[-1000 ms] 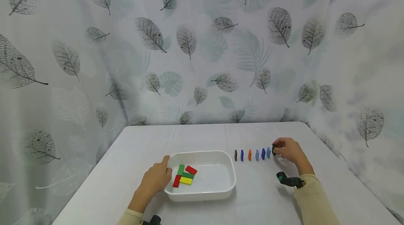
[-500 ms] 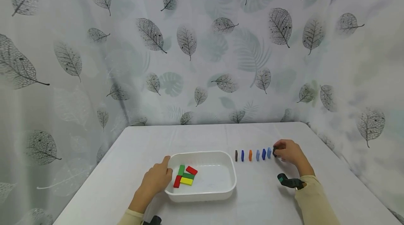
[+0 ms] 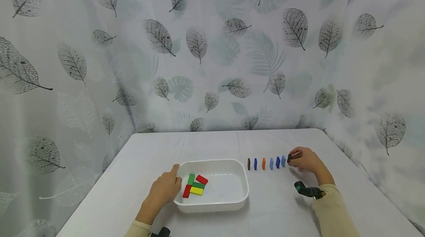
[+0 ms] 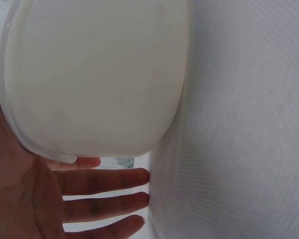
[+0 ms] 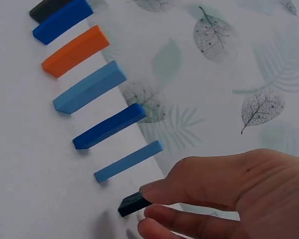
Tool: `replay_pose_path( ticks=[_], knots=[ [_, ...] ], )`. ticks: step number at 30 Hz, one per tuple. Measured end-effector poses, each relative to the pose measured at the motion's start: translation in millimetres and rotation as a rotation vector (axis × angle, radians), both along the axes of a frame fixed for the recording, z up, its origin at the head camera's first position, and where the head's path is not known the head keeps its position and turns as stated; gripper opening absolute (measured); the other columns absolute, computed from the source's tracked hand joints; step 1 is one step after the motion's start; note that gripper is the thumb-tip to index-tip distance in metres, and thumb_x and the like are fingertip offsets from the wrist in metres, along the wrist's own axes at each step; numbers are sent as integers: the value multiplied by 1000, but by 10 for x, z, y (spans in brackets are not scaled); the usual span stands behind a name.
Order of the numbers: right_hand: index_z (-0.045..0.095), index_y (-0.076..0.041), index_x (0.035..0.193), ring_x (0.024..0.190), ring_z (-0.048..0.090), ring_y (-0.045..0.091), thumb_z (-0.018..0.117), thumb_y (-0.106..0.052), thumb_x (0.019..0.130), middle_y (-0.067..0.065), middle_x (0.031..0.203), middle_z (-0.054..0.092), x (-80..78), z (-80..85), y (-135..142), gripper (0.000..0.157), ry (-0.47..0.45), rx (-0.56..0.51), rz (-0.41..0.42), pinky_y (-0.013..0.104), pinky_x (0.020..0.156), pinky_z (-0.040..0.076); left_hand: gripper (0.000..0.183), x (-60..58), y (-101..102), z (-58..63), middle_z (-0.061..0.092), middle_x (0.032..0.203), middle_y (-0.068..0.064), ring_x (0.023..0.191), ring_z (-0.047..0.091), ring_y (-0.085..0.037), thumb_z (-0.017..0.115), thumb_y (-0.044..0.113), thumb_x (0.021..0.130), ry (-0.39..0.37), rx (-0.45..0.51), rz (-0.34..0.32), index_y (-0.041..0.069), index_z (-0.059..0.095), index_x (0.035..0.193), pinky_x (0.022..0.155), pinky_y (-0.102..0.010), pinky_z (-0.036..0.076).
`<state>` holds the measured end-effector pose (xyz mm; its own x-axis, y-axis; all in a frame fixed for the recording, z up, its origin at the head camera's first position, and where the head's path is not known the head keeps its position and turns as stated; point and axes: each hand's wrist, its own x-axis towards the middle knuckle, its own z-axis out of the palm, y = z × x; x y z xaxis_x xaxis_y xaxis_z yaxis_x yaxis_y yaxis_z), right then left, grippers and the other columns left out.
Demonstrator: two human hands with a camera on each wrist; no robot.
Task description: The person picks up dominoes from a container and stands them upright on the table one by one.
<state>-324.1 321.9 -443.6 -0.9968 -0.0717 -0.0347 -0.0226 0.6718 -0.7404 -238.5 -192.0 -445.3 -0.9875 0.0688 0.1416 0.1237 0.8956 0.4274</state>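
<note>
At the right end of a row of upright domino blocks, my right hand (image 3: 306, 160) pinches a black domino (image 5: 134, 203) between thumb and fingers. The domino stands on edge beside a light blue domino (image 5: 128, 161), with a gap between them. My left hand (image 3: 165, 187) rests at the left side of a white plastic tub (image 3: 229, 204). In the left wrist view its lower fingers (image 4: 103, 181) are straight and spread below the tub's rounded end, and the palm lies against the rim.
Farther left in the row stand a dark blue domino (image 5: 109, 126), another light blue one (image 5: 89, 88), an orange domino (image 5: 75, 51), a blue one (image 5: 63, 22) and a dark domino (image 3: 248, 164). Red, green and yellow dominoes (image 3: 196, 191) lie flat in the tub. A leaf-print curtain (image 3: 212, 63) surrounds the table.
My right hand has shifted very slightly right with the black domino, which sits a little farther from the light blue one. The left hand and tub have stayed put.
</note>
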Motion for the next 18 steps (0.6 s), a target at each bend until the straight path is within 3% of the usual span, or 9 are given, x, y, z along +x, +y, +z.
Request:
replay_pose_path(
  ticks=[5, 9, 13, 18],
  knots=[
    [38, 18, 142, 105, 65, 43, 71, -7, 93, 37, 127, 57, 62, 191, 23, 64, 42, -50, 17, 49, 83, 57, 52, -4, 0, 1, 71, 97, -18, 56, 52, -20, 55, 13, 99, -2, 2, 1, -3, 47, 148, 47, -32, 44],
    [33, 15, 148, 110, 62, 46, 71, -15, 95, 38, 134, 53, 110, 393, -67, 72, 92, -24, -24, 53, 88, 55, 52, -17, -3, -4, 71, 94, -16, 55, 52, -20, 55, 14, 100, -6, -1, 6, -2, 47, 148, 46, -31, 44],
    [41, 12, 147, 109, 63, 45, 69, -20, 99, 33, 130, 59, 159, 560, -250, 64, 228, 4, -100, 51, 85, 56, 52, -16, -3, -8, 70, 91, -15, 53, 51, -19, 55, 13, 100, 1, 4, 2, -2, 47, 148, 46, -31, 43],
    [58, 6, 136, 94, 67, 37, 67, -22, 102, 22, 111, 71, 230, 683, -560, 46, 414, -105, -120, 32, 72, 56, 51, -16, 3, -5, 70, 90, -14, 53, 51, -19, 55, 14, 100, -5, 6, 3, -1, 48, 148, 46, -31, 43]
  ],
)
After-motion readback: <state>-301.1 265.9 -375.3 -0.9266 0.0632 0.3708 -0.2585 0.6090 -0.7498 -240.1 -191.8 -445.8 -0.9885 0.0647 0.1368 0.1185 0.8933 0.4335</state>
